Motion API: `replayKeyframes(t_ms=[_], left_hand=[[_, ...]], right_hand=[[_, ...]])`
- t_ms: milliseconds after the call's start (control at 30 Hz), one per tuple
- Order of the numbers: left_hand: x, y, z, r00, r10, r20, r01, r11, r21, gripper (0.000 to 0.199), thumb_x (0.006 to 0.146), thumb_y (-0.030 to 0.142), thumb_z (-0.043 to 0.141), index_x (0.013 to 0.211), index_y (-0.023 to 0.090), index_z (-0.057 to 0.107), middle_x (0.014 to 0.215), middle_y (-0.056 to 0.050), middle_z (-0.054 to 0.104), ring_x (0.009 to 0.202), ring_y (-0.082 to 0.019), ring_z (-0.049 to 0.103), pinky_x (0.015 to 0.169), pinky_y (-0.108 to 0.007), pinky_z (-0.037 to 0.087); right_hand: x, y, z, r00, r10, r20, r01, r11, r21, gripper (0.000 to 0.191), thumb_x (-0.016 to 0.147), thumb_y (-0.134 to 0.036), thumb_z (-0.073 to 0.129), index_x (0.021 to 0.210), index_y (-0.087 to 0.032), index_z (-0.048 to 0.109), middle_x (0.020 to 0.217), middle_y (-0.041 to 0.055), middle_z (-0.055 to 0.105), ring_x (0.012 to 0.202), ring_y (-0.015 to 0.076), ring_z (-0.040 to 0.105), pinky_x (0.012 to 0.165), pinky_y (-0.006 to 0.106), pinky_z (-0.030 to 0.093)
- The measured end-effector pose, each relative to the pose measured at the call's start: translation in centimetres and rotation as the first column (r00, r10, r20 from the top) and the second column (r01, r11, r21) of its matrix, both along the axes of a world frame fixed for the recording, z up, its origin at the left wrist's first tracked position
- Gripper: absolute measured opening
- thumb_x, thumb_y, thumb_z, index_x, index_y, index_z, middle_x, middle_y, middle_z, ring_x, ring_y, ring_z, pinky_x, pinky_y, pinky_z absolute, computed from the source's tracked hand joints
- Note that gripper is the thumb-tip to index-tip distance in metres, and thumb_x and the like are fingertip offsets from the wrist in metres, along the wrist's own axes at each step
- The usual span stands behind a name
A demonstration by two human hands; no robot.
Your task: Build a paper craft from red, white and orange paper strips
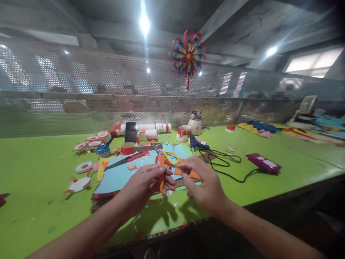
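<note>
My left hand (147, 183) pinches a narrow orange paper piece (161, 176), held upright with a small blue mark near its top. Just to the right is my right hand (203, 183), its thumb and fingers apart, with nothing visible between them. Behind the hands lie light blue paper sheets (115, 178), scissors with yellow handles (171, 158) and scissors with dark blades (126, 160). Orange paper (192, 174) rests beside my right hand's fingers.
A blue glue gun (198, 142), a purple power box (264, 163) with a black cable, paper rings (183, 133), a blue jar (103, 150) and white discs (84, 167) stand or lie on the green table (43, 172). A paper flower (189, 56) hangs on the mesh.
</note>
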State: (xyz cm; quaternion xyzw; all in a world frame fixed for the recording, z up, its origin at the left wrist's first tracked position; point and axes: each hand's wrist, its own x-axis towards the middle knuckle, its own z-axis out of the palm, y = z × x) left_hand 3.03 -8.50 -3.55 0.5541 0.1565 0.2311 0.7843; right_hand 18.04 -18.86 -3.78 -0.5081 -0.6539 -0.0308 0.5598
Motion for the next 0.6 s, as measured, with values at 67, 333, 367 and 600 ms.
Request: replayKeyframes(t_ms=[67, 333, 367, 600], left_hand=[[0.2, 0.4, 0.0, 0.999, -0.030, 0.021, 0.030, 1.000, -0.001, 0.023, 0.087, 0.031, 0.056, 0.084, 0.010, 0.064, 0.073, -0.011, 0.069, 0.059, -0.013, 0.060, 0.056, -0.023, 0.046], [1.1, 1.2, -0.5, 0.994, -0.057, 0.097, 0.059, 0.998, -0.017, 0.022, 0.090, 0.025, 0.048, 0.081, 0.010, 0.060, 0.070, -0.012, 0.069, 0.061, -0.018, 0.065, 0.056, -0.025, 0.048], [1.1, 1.3, -0.5, 0.994, -0.052, 0.096, 0.054, 0.998, -0.016, 0.022, 0.090, 0.026, 0.048, 0.081, 0.010, 0.060, 0.070, -0.012, 0.069, 0.060, -0.018, 0.065, 0.056, -0.026, 0.047], [1.1, 2.0, -0.9, 0.997, -0.032, 0.072, 0.032, 0.999, 0.012, 0.023, 0.089, 0.030, 0.052, 0.086, 0.010, 0.062, 0.072, -0.012, 0.071, 0.056, -0.015, 0.063, 0.060, -0.026, 0.048]], right_hand=[[0.8, 1.7, 0.7, 0.973, 0.029, -0.229, -0.083, 0.970, -0.228, 0.012, 0.079, -0.016, 0.057, 0.086, -0.018, 0.066, 0.081, 0.0050, 0.063, 0.074, 0.0170, 0.059, 0.069, 0.033, 0.048], [0.9, 5.5, 1.3, 0.684, 0.218, -0.696, -0.577, 0.746, -0.334, 0.017, 0.073, -0.031, 0.068, 0.070, -0.016, 0.062, 0.059, -0.0025, 0.053, 0.055, 0.0109, 0.050, 0.057, 0.028, 0.041], [0.8, 5.8, 1.2, 0.668, 0.226, -0.709, -0.594, 0.736, -0.325, 0.018, 0.073, -0.031, 0.069, 0.069, -0.016, 0.062, 0.058, -0.0026, 0.053, 0.054, 0.0107, 0.049, 0.057, 0.027, 0.040], [0.8, 7.5, 0.6, 0.645, 0.166, -0.746, -0.567, 0.758, -0.322, 0.021, 0.068, -0.031, 0.076, 0.070, -0.015, 0.063, 0.059, -0.0030, 0.056, 0.054, 0.0086, 0.047, 0.057, 0.025, 0.037]])
